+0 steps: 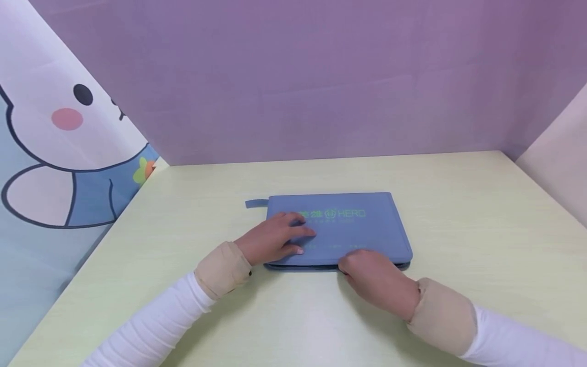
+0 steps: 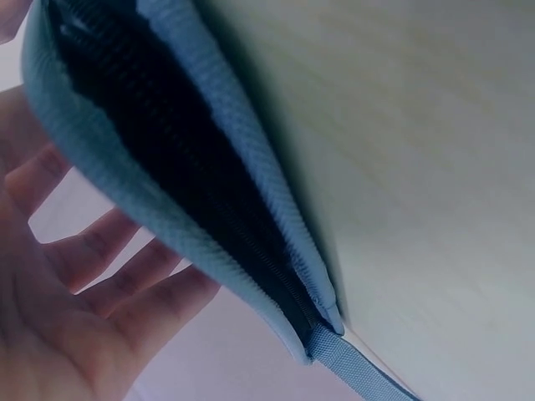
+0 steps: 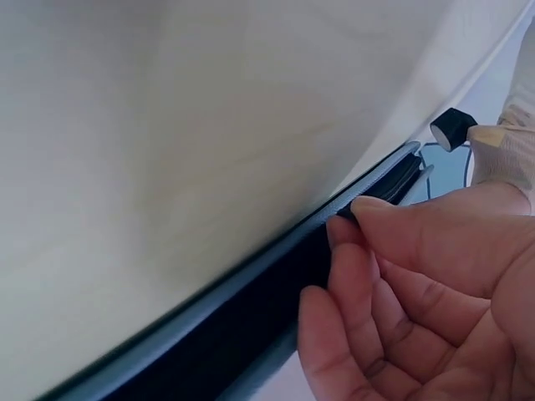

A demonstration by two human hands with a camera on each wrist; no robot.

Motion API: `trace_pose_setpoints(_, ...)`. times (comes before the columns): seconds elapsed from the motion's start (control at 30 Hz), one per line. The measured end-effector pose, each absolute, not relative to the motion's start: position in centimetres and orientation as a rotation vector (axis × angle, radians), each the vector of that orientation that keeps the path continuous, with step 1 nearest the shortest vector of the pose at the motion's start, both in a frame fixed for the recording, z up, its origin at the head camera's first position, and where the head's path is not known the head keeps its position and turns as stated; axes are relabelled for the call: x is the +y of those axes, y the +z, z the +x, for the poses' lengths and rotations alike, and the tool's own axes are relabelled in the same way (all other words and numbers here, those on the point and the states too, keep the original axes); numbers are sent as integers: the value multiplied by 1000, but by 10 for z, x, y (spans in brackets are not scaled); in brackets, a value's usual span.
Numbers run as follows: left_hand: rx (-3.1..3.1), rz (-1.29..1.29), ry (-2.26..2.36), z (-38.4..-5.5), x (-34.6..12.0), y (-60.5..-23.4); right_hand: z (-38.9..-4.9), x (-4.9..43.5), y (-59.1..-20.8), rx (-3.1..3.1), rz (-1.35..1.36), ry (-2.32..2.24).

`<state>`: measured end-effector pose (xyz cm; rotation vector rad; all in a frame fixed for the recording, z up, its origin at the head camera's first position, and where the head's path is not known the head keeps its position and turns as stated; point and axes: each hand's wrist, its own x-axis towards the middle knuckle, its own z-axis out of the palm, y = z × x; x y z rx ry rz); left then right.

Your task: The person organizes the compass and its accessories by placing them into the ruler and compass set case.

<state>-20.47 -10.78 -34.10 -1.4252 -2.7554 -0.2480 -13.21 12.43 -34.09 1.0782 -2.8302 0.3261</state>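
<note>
A blue zippered file case with green lettering lies flat on the table. My left hand rests on the left part of its cover, fingers spread and loosely bent. In the left wrist view, the case's edges gape around a dark zipper, and a fabric loop strap sticks out at the corner. At the front edge, my right hand pinches a small dark zipper pull between thumb and forefinger. Most of the pull is hidden by the fingertips.
The case sits on a pale wooden table. A purple backdrop rises behind the table, with a cartoon-printed cloth at the left. Beige bands wrap both wrists over white sleeves.
</note>
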Motion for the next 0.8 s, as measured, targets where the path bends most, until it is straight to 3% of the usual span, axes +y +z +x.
trace_pose_setpoints(0.8, -2728, -1442, -278, -207, -107, -343, -134, 90, -342, -2781, 1136, 153)
